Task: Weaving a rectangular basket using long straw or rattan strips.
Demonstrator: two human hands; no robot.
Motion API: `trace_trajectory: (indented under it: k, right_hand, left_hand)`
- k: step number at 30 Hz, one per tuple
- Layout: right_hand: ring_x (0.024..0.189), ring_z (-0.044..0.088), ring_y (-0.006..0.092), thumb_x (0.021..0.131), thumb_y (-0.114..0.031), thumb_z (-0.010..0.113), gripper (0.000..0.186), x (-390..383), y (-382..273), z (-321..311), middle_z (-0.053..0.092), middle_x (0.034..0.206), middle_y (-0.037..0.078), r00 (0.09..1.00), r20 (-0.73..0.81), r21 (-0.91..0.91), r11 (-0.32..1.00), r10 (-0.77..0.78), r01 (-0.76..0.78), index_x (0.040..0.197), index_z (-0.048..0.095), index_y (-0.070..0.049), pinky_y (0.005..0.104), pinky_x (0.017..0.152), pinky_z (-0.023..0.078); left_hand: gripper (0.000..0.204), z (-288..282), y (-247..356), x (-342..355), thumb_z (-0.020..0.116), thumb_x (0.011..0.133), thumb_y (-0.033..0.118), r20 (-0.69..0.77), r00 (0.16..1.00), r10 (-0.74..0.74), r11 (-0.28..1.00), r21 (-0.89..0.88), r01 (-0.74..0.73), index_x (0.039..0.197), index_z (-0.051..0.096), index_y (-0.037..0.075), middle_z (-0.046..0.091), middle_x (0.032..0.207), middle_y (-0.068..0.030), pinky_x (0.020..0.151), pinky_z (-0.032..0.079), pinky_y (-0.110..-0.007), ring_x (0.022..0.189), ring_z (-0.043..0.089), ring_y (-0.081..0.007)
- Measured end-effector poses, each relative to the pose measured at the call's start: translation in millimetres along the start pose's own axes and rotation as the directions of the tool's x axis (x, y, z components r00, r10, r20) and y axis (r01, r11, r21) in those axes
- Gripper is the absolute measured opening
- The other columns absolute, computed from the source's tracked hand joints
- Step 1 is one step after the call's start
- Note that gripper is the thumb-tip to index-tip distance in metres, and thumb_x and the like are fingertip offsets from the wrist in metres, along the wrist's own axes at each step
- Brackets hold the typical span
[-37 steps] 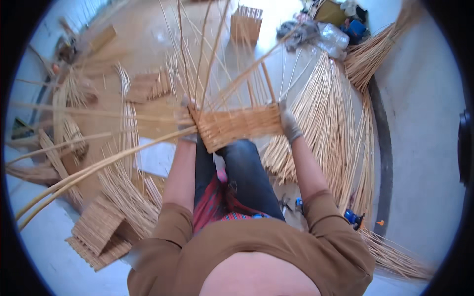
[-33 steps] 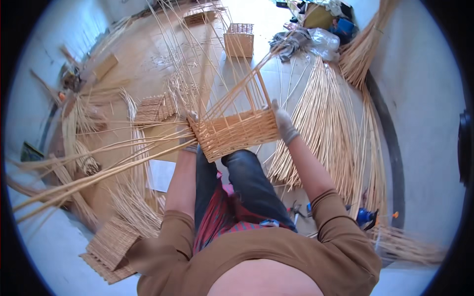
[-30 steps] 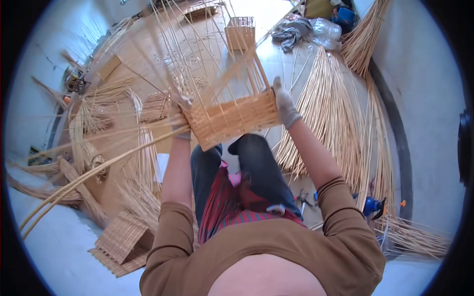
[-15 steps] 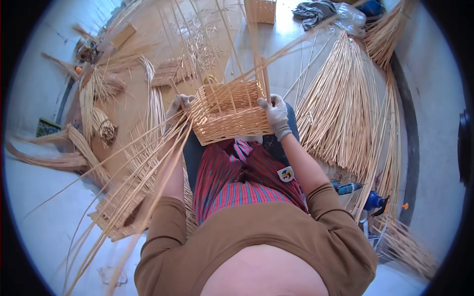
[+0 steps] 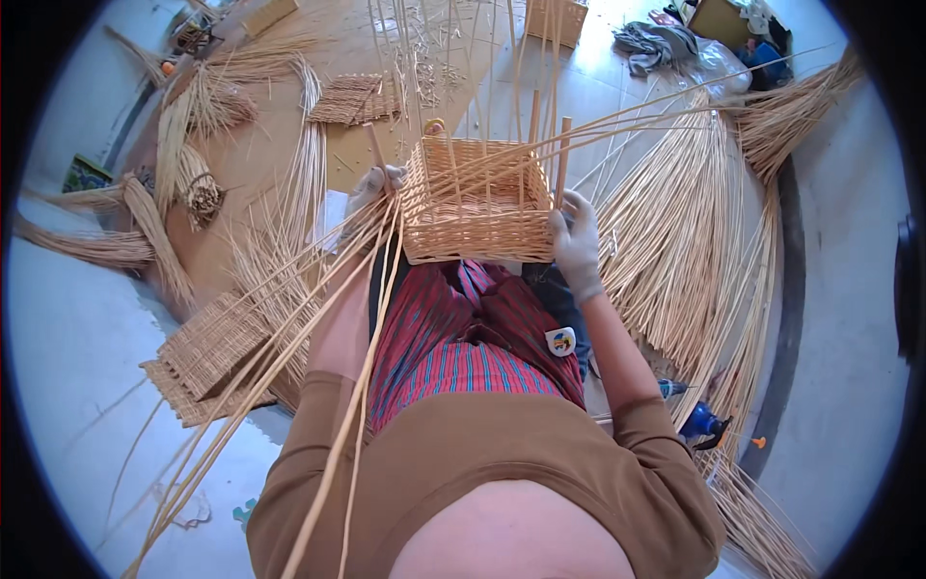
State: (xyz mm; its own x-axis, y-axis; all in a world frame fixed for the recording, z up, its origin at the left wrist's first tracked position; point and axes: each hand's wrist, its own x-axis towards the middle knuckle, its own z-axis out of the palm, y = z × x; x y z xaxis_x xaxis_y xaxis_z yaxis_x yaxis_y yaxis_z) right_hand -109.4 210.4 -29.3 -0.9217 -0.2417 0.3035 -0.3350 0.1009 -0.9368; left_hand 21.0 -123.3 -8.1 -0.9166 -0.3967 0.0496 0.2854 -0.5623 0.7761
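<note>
A half-woven rectangular wicker basket (image 5: pixel 479 236) rests at my knees, its open top facing up. Long loose canes (image 5: pixel 359 227) stick out from its left side toward me, and others slant up to the right. Thin upright stakes rise from the far wall, with thicker sticks (image 5: pixel 563 154) at the corners. My left hand (image 5: pixel 376 181), gloved, grips the left edge, its fingers partly hidden by canes. My right hand (image 5: pixel 577 241), also gloved, is closed on the right front corner, thumb against the outside.
A large cane bundle (image 5: pixel 680 222) fans over the floor at right, another (image 5: pixel 796 116) beyond it. Flat woven panels (image 5: pixel 217 343) lie at left, near tied bundles (image 5: pixel 201 188). A woven mat (image 5: pixel 355 99) lies ahead. A blue spray bottle (image 5: pixel 704 423) stands by my right elbow.
The basket, held in both hands, has turned from a tilt to nearly level and sits further right in view. The loose canes swung with it, and the whole view has shifted.
</note>
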Motion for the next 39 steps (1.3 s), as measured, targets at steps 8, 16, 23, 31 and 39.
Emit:
trace_trajectory:
  k: [8, 16, 23, 31, 39]
  right_hand:
    - [0.102, 0.062, 0.0286, 0.077, -0.038, 0.079, 0.039, -153, -43, -70, 0.066, 0.1, 0.007, 0.82, 0.521, -0.489, 0.705, -0.237, 0.514, 0.106, 0.07, -0.014, 0.0462, 0.096, 0.043]
    - [0.091, 0.065, 0.0323, 0.089, -0.029, 0.071, 0.046, -97, -92, -16, 0.063, 0.106, 0.016, 0.919, 0.378, -0.257, 0.942, -0.109, 0.217, 0.13, 0.06, -0.011, 0.0415, 0.083, 0.053]
    - [0.091, 0.066, 0.0406, 0.089, -0.043, 0.065, 0.057, -80, -85, 22, 0.065, 0.103, 0.024, 0.634, 0.774, -0.33, 0.856, 0.004, 0.398, 0.139, 0.055, -0.017, 0.0472, 0.082, 0.053]
    - [0.077, 0.063, 0.0369, 0.093, -0.024, 0.061, 0.022, 30, -129, -21, 0.063, 0.075, 0.016, 0.837, 0.448, -0.537, 0.653, -0.315, 0.533, 0.079, 0.064, -0.007, 0.0491, 0.075, 0.048]
    - [0.081, 0.067, 0.0328, 0.094, -0.032, 0.056, 0.027, 113, -175, 79, 0.067, 0.081, 0.012, 0.792, 0.477, -0.656, 0.446, -0.382, 0.61, 0.085, 0.068, -0.01, 0.0485, 0.084, 0.047]
  left_hand:
    - [0.049, -22, -17, -26, 0.051, 0.103, 0.042, -0.223, 0.973, 0.058, 0.937, -0.323, -0.13, 0.127, 0.059, 0.0, 0.068, 0.114, -0.0195, 0.092, 0.058, -0.044, 0.103, 0.067, -0.0304]
    - [0.019, 61, -109, -143, 0.055, 0.103, 0.026, -0.361, 0.93, 0.065, 0.827, 0.542, 0.152, 0.105, 0.059, 0.008, 0.062, 0.081, -0.0019, 0.062, 0.052, -0.028, 0.067, 0.06, -0.0114]
    - [0.024, 69, -78, -145, 0.072, 0.094, 0.026, 0.005, 0.843, -0.538, 0.794, 0.341, 0.504, 0.095, 0.056, 0.009, 0.057, 0.071, -0.0003, 0.048, 0.043, -0.024, 0.053, 0.054, -0.0108]
    - [0.042, -36, 60, -57, 0.067, 0.097, 0.031, -0.31, 0.948, 0.078, 0.863, 0.498, 0.092, 0.128, 0.059, 0.005, 0.068, 0.107, -0.0097, 0.061, 0.052, -0.024, 0.071, 0.058, -0.0096]
    - [0.05, 23, 86, 52, 0.076, 0.091, 0.024, 0.177, 0.973, 0.148, 0.835, 0.505, -0.219, 0.135, 0.059, 0.009, 0.072, 0.108, -0.0057, 0.04, 0.031, -0.018, 0.05, 0.045, -0.0004]
